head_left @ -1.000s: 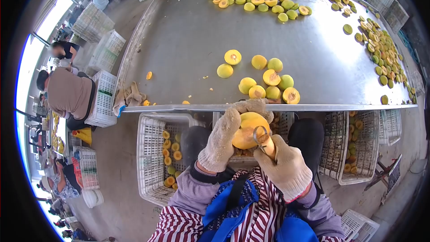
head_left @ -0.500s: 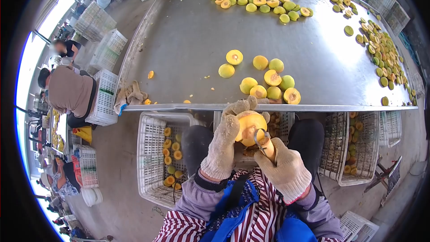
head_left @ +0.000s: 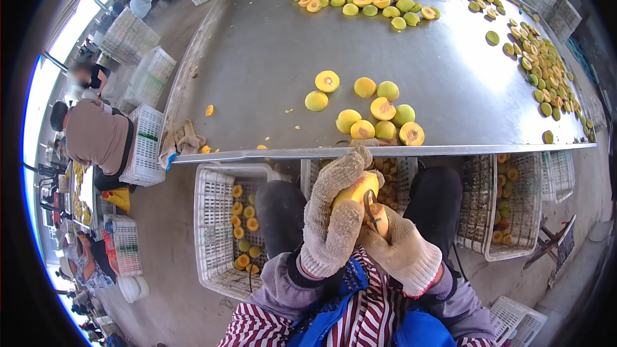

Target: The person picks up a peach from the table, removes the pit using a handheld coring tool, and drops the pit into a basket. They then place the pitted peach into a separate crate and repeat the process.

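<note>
My left hand (head_left: 322, 222), in a knitted work glove, is closed around a halved peach (head_left: 360, 187) in front of the table edge. The peach half is tipped, its yellow cut side towards my right hand. My right hand (head_left: 405, 245), gloved too, grips the wooden handle of a pitting knife (head_left: 380, 221). The knife's curved metal loop is against the cut side of the peach; its tip is hard to see. Beyond the table edge lies a small group of peach halves (head_left: 384, 109), some cut side up.
Many more halves (head_left: 360, 0) lie at the back and right of the metal table (head_left: 270, 58). Crates stand below: a white one (head_left: 209, 244) at left, a middle one between my knees, another (head_left: 514, 244) at right. Gloves (head_left: 186, 138) lie on the table's left corner. Co-workers (head_left: 96, 135) sit further left.
The peach half has been turned from facing up to a more side-on tilt, and my left thumb now lies across it. The knife loop stays at its cut side. The view has shifted slightly.
</note>
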`<state>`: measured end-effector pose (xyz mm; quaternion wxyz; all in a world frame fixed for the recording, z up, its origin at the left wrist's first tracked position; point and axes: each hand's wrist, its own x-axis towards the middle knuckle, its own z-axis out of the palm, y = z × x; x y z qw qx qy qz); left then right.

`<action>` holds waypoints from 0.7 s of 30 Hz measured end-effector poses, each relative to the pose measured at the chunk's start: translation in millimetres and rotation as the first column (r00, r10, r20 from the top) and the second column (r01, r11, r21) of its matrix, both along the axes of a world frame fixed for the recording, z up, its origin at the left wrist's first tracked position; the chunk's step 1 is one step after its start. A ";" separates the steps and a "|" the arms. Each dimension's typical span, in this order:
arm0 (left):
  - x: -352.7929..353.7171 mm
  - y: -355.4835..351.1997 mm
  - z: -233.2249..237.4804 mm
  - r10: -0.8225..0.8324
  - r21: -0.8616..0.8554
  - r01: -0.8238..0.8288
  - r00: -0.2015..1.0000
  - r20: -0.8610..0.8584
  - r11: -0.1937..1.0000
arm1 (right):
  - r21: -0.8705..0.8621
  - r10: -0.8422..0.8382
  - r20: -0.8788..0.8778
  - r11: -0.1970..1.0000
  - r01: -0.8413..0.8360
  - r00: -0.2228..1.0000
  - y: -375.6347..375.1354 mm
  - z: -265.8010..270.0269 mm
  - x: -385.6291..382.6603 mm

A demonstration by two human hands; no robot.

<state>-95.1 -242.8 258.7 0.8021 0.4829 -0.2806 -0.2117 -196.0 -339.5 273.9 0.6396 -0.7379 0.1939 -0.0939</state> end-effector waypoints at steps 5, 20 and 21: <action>28.0 -8.2 7.7 0.086 0.141 -0.230 0.757 0.648 0.963 | 0.488 0.153 -0.165 0.871 -0.054 0.974 -17.8 29.1 -1.5; 26.7 -24.7 13.8 -0.389 -0.026 0.392 0.918 0.073 0.920 | 0.971 0.334 0.069 0.193 -0.140 0.940 -29.0 16.3 -23.8; 19.1 -26.0 12.6 -0.388 -0.029 0.391 0.919 0.072 0.920 | 0.971 0.335 0.067 0.195 -0.138 0.940 -28.0 17.6 -24.6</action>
